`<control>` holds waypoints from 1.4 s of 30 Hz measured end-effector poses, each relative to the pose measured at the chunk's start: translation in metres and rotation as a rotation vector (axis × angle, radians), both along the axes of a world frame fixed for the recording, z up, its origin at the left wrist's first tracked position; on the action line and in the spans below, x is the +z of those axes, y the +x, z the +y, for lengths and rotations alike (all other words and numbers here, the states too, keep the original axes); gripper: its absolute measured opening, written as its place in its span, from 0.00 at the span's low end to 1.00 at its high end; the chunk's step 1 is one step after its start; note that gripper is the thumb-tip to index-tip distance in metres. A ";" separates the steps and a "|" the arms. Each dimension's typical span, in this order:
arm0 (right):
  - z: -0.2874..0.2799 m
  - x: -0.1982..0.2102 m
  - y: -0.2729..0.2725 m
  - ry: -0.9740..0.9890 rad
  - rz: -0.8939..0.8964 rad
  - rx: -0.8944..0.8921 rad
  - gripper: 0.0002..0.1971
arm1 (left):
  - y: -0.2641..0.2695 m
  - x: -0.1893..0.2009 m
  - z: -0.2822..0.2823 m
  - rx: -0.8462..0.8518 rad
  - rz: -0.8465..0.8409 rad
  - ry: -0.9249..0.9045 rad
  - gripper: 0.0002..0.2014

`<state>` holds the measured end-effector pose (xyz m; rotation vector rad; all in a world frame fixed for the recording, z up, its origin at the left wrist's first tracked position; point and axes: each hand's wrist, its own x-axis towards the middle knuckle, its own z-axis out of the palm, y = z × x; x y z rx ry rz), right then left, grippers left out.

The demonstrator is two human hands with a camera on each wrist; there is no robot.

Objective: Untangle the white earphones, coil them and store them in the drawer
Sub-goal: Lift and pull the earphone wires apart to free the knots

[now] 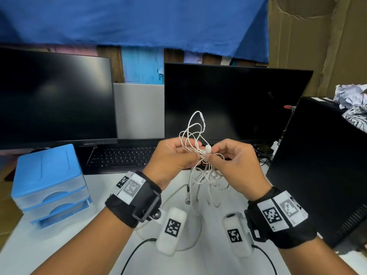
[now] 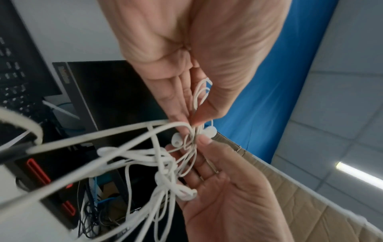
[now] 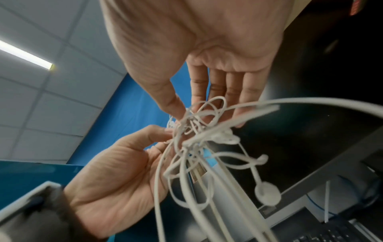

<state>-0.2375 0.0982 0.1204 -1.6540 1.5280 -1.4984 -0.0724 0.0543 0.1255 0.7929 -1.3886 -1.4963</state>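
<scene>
Monitors [image 1: 228,102] back both hands pinching tangled earphones [image 1: 195,135]; blue drawer unit [image 1: 49,185] sits left

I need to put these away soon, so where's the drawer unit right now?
In the head view, the blue drawer unit stands on the white desk at the far left, left of the left hand and in front of the left monitor.

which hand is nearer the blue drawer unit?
Left. The left hand is over the desk on the same side as the blue drawer unit, which stands at the left edge. The right hand is farther right, both pinching the white earphones.
</scene>
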 end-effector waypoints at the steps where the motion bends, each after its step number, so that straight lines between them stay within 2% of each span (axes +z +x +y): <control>1: 0.000 -0.001 0.001 -0.010 0.013 -0.011 0.05 | -0.001 0.000 0.001 0.018 -0.010 -0.015 0.12; 5: 0.003 -0.004 0.004 -0.035 0.076 -0.032 0.04 | -0.006 0.001 0.005 0.073 -0.035 -0.050 0.09; 10: 0.002 -0.013 0.010 -0.142 0.241 -0.166 0.09 | -0.010 0.001 0.002 0.162 -0.087 -0.079 0.06; 14: 0.001 -0.010 0.011 -0.246 0.354 -0.285 0.09 | -0.008 0.000 0.001 0.148 -0.178 -0.121 0.04; 18: -0.001 -0.007 0.008 -0.232 0.365 -0.302 0.10 | -0.003 0.002 -0.001 0.103 -0.263 -0.157 0.03; 21: 0.000 -0.005 0.003 -0.195 0.392 -0.304 0.10 | 0.004 0.003 -0.003 0.008 -0.196 -0.064 0.07; 25: 0.004 -0.006 0.000 -0.121 0.599 -0.314 0.08 | 0.010 0.002 -0.004 -0.082 0.002 0.024 0.11; 27: 0.010 -0.002 -0.001 -0.263 0.537 -0.297 0.02 | 0.011 0.001 -0.004 -0.084 0.032 0.021 0.12; 30: 0.021 0.007 0.007 -0.433 0.435 -0.191 0.03 | 0.009 0.001 -0.004 -0.100 0.062 0.025 0.11; 33: 0.023 0.007 0.016 -0.359 0.437 -0.123 0.05 | 0.007 0.003 -0.002 -0.149 0.109 0.047 0.12; 39: 0.020 0.007 0.014 -0.157 0.099 0.002 0.06 | 0.012 0.007 0.002 -0.167 0.110 0.039 0.09; 42: 0.019 0.007 0.013 -0.131 0.054 0.039 0.06 | 0.011 0.009 0.003 -0.152 0.115 0.042 0.07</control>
